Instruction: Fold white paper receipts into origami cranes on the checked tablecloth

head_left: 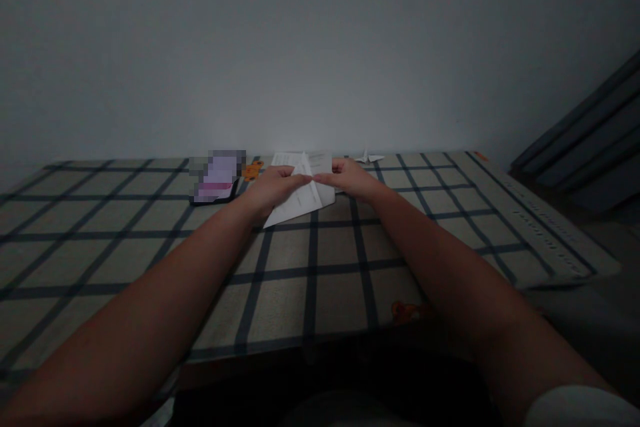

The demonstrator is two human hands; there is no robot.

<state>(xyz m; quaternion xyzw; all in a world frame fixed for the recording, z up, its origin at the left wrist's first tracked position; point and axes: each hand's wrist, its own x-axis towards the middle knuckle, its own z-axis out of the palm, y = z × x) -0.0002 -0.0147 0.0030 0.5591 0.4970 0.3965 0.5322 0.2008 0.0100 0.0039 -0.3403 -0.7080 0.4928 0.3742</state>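
Note:
A white sheet of printed paper (305,197), partly folded, is held between my two hands above the checked cloth. My left hand (275,187) grips its left side, the thumb pressed on top near the middle crease. From the other side my right hand (353,177) pinches the paper, its thumb almost meeting the left one at the fold. The fingers under the sheet are hidden. Just behind my right hand lies a small folded white paper figure (369,158), which looks like an origami crane.
A phone (217,177) with a lit, partly blurred screen lies left of my hands. The checked tablecloth (435,207) covers the table, which meets a plain wall (320,47) at the back. At the right hangs a dark curtain (590,140).

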